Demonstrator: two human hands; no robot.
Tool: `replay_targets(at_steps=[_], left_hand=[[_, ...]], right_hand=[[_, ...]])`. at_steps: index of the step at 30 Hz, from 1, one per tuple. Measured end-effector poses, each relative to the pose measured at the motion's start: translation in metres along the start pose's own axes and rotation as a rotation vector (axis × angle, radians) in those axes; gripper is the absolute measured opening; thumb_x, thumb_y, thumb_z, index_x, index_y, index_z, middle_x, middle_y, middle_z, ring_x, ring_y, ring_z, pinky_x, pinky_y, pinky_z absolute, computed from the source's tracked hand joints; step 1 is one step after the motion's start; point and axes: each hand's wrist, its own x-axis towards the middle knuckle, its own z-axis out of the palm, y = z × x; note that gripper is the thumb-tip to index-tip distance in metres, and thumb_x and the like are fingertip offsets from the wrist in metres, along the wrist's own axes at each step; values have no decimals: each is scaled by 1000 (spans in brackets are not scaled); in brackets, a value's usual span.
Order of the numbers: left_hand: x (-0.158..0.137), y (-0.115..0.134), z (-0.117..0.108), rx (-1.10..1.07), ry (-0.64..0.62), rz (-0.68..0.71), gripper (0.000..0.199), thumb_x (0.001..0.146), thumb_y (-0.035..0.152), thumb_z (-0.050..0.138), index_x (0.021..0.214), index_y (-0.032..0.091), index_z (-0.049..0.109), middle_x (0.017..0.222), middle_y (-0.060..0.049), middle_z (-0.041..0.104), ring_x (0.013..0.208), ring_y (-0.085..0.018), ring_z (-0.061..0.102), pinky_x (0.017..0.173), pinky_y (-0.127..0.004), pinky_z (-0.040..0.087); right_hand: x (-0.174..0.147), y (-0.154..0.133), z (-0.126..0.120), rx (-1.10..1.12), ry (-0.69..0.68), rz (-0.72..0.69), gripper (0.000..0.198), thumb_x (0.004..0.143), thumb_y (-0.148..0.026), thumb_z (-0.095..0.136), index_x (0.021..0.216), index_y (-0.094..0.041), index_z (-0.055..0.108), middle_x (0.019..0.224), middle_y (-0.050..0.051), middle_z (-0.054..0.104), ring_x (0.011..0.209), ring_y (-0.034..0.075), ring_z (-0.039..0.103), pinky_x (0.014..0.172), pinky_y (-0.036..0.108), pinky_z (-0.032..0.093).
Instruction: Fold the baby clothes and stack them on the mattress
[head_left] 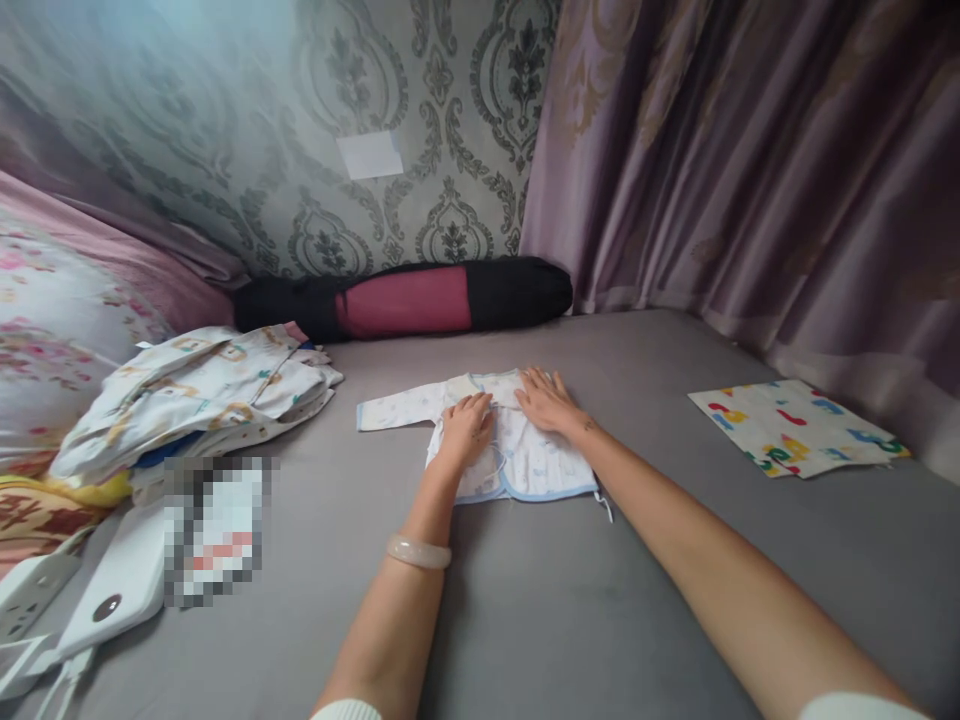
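Observation:
A small white baby shirt (540,465) with pale blue trim lies spread on the grey bed sheet (540,610). Its left-hand sleeve stretches out flat to the side; the other sleeve does not show and seems to be folded in or under my hand. My left hand (469,428) rests flat on the shirt's chest, fingers extended. Flat near the shoulder on the right side is my right hand (546,400), its fingers somewhat spread. Thin tie strings show at the front and at the lower right corner.
Piled baby clothes (217,385) lie at left, near a white device (124,580), a power strip (34,590) and a blurred-out object (225,530). A folded patterned cloth (802,425) sits at right. Along the wall runs a black-and-red bolster (405,300); purple curtains (720,150) hang at right.

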Motion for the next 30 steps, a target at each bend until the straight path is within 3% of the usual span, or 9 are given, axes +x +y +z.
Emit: replay_targets(at_steps=[6,13,17,22,30], left_hand=[[4,-10,-12,-171,86,-7,35,88,22,47,122,19,57,127,-9,60,117,-23,54,100,-37,40],[2,-24,-38,-318,164,-232,33,88,26,48,117,18,61,116,-8,66,83,-19,63,88,-35,48],[0,-41,-43,-390,245,-298,32,87,26,47,113,15,63,115,-10,66,93,-20,63,91,-35,46],[-1,-65,-40,-448,360,-376,31,86,25,47,108,14,65,113,-12,67,106,-22,61,93,-34,46],[-2,-91,-40,-456,485,-495,31,86,26,45,106,14,65,108,-12,69,102,-21,63,91,-33,47]], right_hand=[[-3,-5,15,-10,21,-36,63,95,-46,11,148,-14,25,155,10,18,143,22,11,115,42,7],[0,-5,9,-8,-25,-16,62,95,-44,15,148,-13,24,156,11,17,143,23,11,114,43,8],[-3,-26,2,56,-16,-62,62,95,-41,15,148,-11,24,155,12,16,143,22,9,115,44,5],[-10,-57,14,112,17,-174,63,95,-43,15,149,-11,22,156,9,15,143,20,8,115,42,5],[-9,-59,26,81,31,-163,62,95,-43,16,148,-11,23,155,8,18,143,21,9,115,42,4]])
